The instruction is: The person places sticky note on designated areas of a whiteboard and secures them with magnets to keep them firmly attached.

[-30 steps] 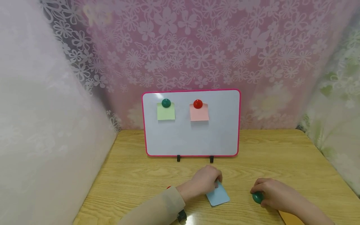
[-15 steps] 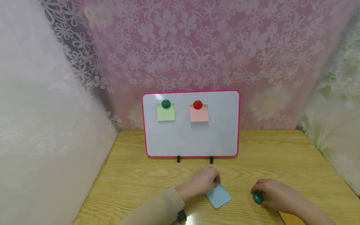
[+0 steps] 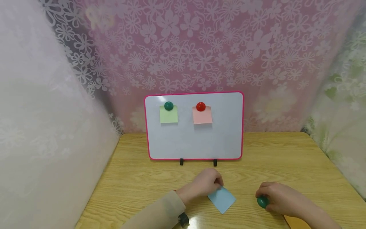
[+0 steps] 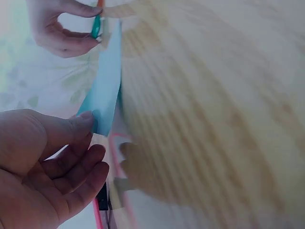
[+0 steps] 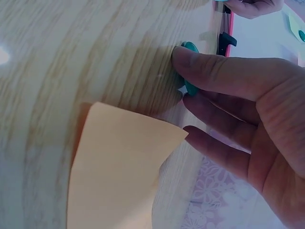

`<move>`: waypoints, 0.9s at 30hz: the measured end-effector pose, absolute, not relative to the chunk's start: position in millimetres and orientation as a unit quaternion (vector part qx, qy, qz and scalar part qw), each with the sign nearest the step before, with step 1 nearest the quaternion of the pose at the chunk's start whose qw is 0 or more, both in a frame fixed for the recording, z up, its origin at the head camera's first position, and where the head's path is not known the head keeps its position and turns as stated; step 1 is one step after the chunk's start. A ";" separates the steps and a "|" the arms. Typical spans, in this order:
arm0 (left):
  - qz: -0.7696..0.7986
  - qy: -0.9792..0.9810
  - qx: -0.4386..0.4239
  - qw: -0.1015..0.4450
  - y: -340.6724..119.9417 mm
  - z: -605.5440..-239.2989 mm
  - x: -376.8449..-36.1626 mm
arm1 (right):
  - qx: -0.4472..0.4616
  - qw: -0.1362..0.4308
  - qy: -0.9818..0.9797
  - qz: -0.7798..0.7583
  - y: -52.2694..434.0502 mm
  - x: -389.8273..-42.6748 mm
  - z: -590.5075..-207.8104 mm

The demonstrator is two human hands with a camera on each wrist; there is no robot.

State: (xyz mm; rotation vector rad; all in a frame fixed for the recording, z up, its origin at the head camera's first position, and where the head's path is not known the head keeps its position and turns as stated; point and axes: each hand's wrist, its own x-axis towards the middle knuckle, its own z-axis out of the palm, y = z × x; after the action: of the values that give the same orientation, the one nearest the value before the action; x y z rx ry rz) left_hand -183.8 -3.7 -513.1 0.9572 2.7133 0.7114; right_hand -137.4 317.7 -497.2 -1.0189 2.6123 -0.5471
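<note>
- Pinching the near corner of the blue note [image 3: 222, 199], the left hand [image 3: 206, 183] has thumb and fingertips closed on the paper's edge; the wrist view shows the sheet lifted partly off the tabletop [image 3: 286, 159].
- That note looks feather-light and floppy, so it'll likely bend or curl if grabbed mid-sheet. A corner or edge pinch seems the way to go, and not too hard or it creases.
- Right hand [image 3: 278, 198] sits just right of the note with fingers curled round a green magnet [image 3: 262, 201], which rests on the tabletop.
- Magnet looks like smooth hard plastic, small and domed, probably a bit slippery, so gripping its sides between thumb and fingers makes sense. It should snap hard onto steel.
- An orange note [image 5: 119, 176] lies flat beside the right hand.
- Whiteboard [image 3: 197, 143] stands at the back, well apart from both hands, already carrying a green note [image 3: 168, 115] and a pink note [image 3: 202, 116] under magnets.
</note>
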 end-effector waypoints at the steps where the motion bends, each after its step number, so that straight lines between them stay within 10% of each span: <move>1: 0.252 0.908 0.322 0.089 -4.9 -512.2 -184.4 | -0.356 0.141 0.904 -0.189 317.6 -137.5 -497.1; 27: 0.430 0.855 0.270 0.105 -29.6 -502.2 -185.4 | -0.355 0.131 0.904 -0.198 310.7 -137.5 -497.7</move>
State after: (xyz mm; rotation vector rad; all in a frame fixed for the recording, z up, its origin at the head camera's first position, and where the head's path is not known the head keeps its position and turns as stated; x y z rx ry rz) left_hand -185.4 -29.6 -502.2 0.7960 2.5205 1.2685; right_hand -137.5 310.7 -497.7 -1.0322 2.6256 -0.5755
